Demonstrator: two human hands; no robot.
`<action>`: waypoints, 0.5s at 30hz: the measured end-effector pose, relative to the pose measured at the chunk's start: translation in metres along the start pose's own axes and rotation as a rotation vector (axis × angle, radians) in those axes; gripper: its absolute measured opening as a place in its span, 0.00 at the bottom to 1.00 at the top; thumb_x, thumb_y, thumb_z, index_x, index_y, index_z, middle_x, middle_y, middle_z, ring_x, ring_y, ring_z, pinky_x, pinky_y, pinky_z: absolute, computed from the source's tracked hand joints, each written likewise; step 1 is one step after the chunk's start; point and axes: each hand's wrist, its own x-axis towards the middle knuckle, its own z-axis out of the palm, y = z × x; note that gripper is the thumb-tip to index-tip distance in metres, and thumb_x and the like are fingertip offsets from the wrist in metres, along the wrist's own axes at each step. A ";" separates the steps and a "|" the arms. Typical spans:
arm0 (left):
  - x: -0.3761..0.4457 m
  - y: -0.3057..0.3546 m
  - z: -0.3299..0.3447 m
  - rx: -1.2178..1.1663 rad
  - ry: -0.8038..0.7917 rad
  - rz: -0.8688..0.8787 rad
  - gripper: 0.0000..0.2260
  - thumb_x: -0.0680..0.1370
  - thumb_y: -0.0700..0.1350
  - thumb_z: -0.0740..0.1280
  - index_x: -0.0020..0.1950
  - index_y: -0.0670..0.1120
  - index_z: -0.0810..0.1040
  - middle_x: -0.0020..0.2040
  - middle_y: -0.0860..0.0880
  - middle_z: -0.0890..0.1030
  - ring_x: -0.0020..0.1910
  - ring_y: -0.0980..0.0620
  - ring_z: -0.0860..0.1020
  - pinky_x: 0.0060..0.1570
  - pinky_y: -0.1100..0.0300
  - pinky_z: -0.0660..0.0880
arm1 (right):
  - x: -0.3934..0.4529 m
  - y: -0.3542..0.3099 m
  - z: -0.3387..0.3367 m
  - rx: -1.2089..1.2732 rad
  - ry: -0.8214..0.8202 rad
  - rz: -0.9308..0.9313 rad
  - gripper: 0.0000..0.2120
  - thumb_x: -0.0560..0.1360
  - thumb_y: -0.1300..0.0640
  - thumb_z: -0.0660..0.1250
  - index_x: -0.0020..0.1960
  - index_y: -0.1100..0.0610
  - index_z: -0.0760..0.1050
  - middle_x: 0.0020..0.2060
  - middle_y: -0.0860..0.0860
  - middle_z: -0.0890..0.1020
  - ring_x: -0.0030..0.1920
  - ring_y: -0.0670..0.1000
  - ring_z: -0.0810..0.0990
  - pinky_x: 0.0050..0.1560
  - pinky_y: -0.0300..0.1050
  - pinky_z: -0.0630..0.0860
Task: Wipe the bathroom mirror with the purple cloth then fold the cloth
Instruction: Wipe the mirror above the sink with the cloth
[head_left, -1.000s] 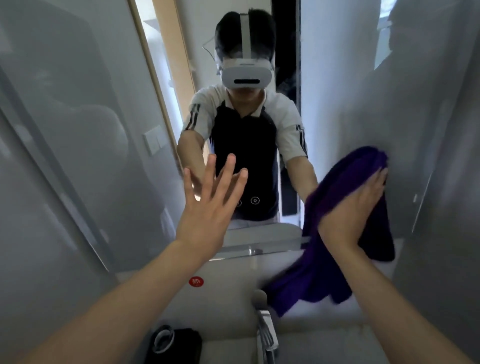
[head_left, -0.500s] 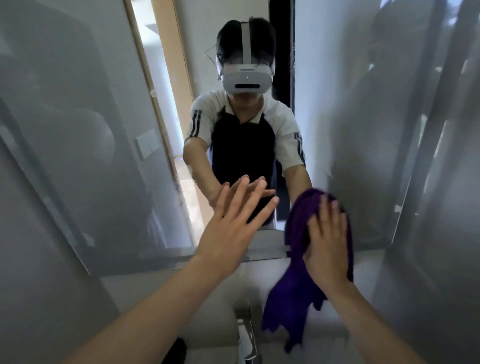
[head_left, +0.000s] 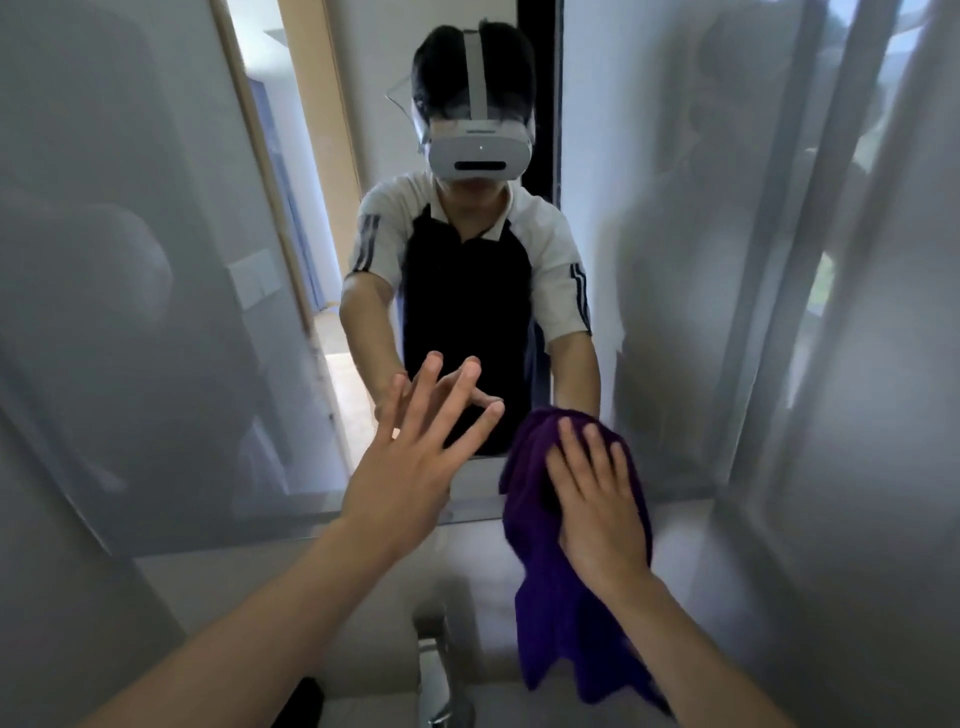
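Purple cloth (head_left: 566, 597): long axis vertical, hanging down the mirror (head_left: 156, 312) at its lower edge. Right hand (head_left: 597, 509): flat, pressing cloth. Left hand (head_left: 410, 467): fingers spread, empty, possibly touching glass. Faucet (head_left: 441, 670): blurred, cropped.

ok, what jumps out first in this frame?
The deep purple cloth, pressed flat under the right hand at the lower edge of the bathroom mirror, right of centre. Beside it the left hand, fingers spread, empty. Above them, a reflected person in a white headset.
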 end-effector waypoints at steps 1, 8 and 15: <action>0.000 0.001 0.001 0.008 -0.002 -0.001 0.51 0.65 0.47 0.79 0.83 0.50 0.55 0.83 0.39 0.45 0.80 0.32 0.42 0.76 0.31 0.50 | -0.005 0.013 -0.003 0.013 0.016 0.109 0.51 0.61 0.66 0.77 0.77 0.58 0.54 0.81 0.51 0.37 0.81 0.57 0.40 0.80 0.59 0.44; 0.001 0.010 0.001 0.047 0.008 -0.048 0.53 0.61 0.44 0.80 0.82 0.48 0.57 0.82 0.36 0.46 0.79 0.29 0.41 0.76 0.31 0.44 | 0.039 0.002 -0.031 0.339 0.277 0.793 0.52 0.65 0.69 0.74 0.80 0.65 0.48 0.81 0.61 0.50 0.81 0.60 0.45 0.80 0.59 0.44; -0.004 0.003 0.006 0.044 0.054 -0.013 0.53 0.63 0.44 0.80 0.82 0.48 0.55 0.83 0.37 0.47 0.80 0.29 0.43 0.76 0.30 0.43 | -0.004 -0.021 0.013 0.086 0.071 -0.043 0.44 0.66 0.62 0.77 0.77 0.55 0.58 0.82 0.50 0.41 0.81 0.57 0.42 0.80 0.59 0.40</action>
